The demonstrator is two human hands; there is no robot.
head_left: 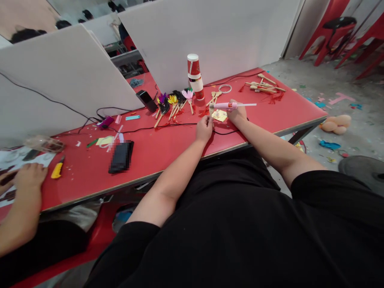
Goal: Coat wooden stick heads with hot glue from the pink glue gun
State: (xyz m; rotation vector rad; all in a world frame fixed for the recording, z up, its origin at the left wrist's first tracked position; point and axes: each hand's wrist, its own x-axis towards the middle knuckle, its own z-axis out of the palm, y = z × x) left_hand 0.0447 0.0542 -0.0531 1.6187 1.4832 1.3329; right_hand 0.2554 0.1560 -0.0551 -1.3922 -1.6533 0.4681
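Note:
My right hand point(238, 113) is closed round a pink hot glue gun point(225, 106), which lies level with a white glue stick out of its back end. Its nozzle points left, towards my left hand point(204, 129). My left fingers pinch a small wooden stick point(211, 111), its upper end at the nozzle; most of it is hidden by the fingers. Under the gun lies a pale yellow paper pad point(220, 116). Just behind are wooden sticks with wide ends point(215, 96) and red threads. Left of my hands lie sticks with a pink flower point(188, 95) and yellow petals point(173, 100).
Stacked red paper cups point(196, 78) stand behind the hands. More wooden sticks point(264, 86) lie at the right end of the red table point(168, 146). A black cable crosses it. Leftward are a black phone-like thing point(121, 157), a yellow cutter point(57, 170) and a co-worker's hand point(31, 175).

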